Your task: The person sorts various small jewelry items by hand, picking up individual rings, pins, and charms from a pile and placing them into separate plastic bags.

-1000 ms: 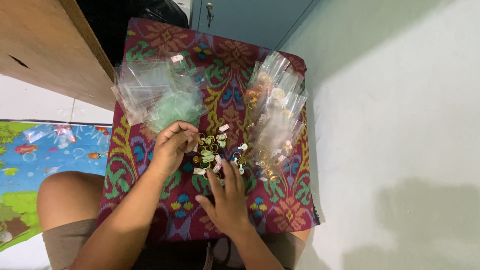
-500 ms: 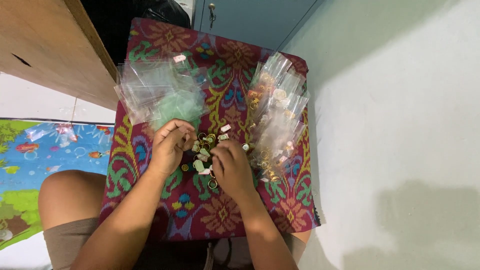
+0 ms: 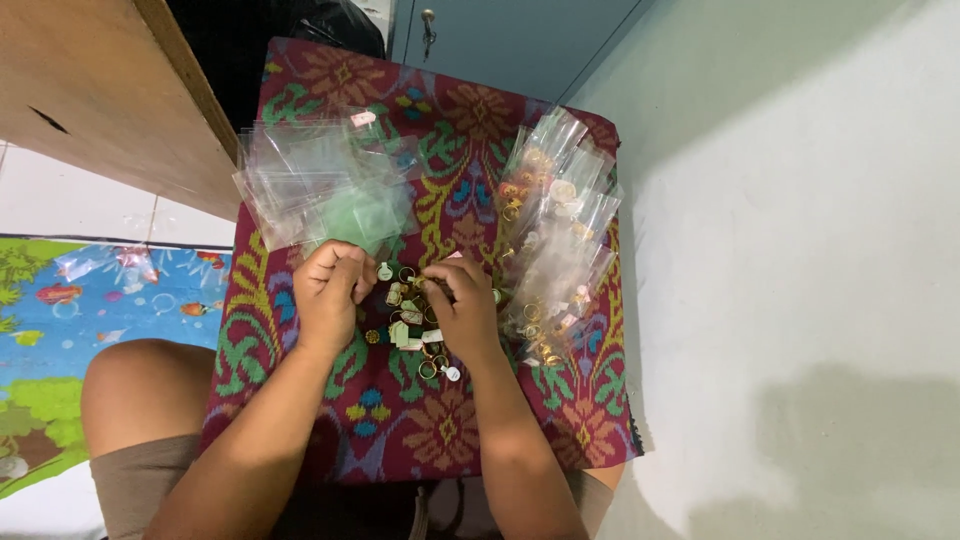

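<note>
At the far left lay a play mat [image 3: 60,330] printed with bright cartoon fish and green foliage, smooth and slightly glossy, with pale floor tiles [image 3: 90,205] above it. Over that corner hung a slab of plain brown wood furniture [image 3: 100,100], flat and matte. The person's bare knee [image 3: 135,385] showed at the lower left.

A woven cloth [image 3: 450,140] in deep maroon with green, yellow and orange floral patterns covered the person's lap — soft, slightly rumpled at its edges. On its upper left sat a loose heap of small clear plastic bags [image 3: 310,180], thin and crinkled, some tinted green.

The left hand [image 3: 330,290] rested just below that heap, fingers curled in and pressed together in a loose fist; what they pinched, if anything, I could not tell. Just beside it, in the cloth's middle, lay the scatter of small gold-coloured rings [image 3: 415,325] with little white tags — thin round bands, shiny, mixed together between the two hands. The right hand [image 3: 462,305] lay over that scatter, fingertips bent down onto it, seemingly pinching a small piece, though which one was hidden.

Further right stood a second pile of filled clear bags [image 3: 555,240], each holding a ring. Beyond lay a pale grey-green wall [image 3: 800,250], smooth, and a blue-grey cupboard door [image 3: 500,40] at the top.
</note>
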